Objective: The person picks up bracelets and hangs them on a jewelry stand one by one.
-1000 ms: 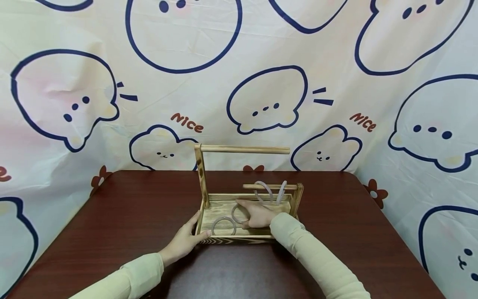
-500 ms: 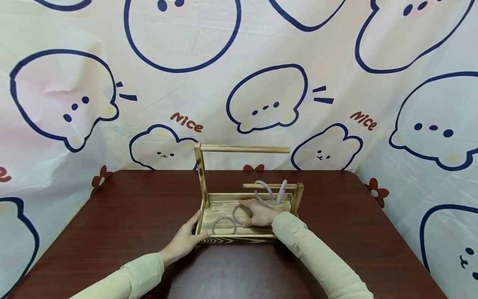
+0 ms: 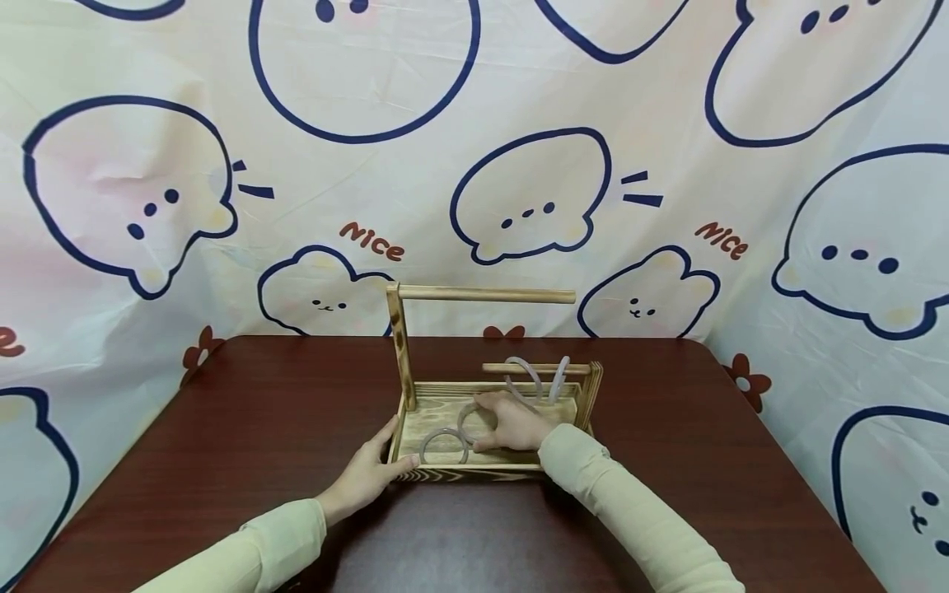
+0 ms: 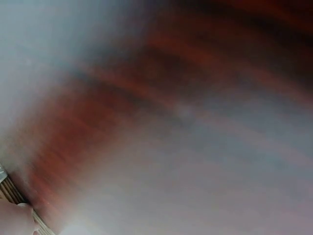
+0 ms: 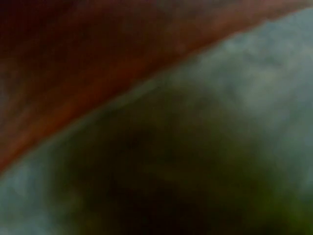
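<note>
**Right hand on a ring in the tray, left hand steadying the frame**

A shallow pale wooden tray with a tall post and two dowel rails [image 3: 415, 418] sits on the dark red-brown table [image 3: 259, 428], its long axis running from 9 to 3 o'clock. The left hand [image 3: 363, 482] rests against the tray's near-left corner at about 7 o'clock, fingers fairly straight along the wood and thumb up the left edge, gripping nothing; judging by that placement, it braces the tray against sliding.

The right hand [image 3: 513, 424] lies inside the tray, fingers extended toward 9 o'clock. Thumb and forefinger sit on opposite sides of a translucent grey plastic ring [image 3: 475, 422], seemingly pinching its rim. That ring lies near the tray's middle, flat or nearly so, its opening facing up. A second grey ring [image 3: 444, 446] lies flat just beside it at 8 o'clock, apparently overlapping it slightly.

Two more grey rings [image 3: 535, 377] hang on edge from the short lower dowel rail [image 3: 535, 369] at 1 o'clock, tilted. The long upper dowel [image 3: 485, 294] carries nothing. Both wrist views are too blurred to add detail.
</note>
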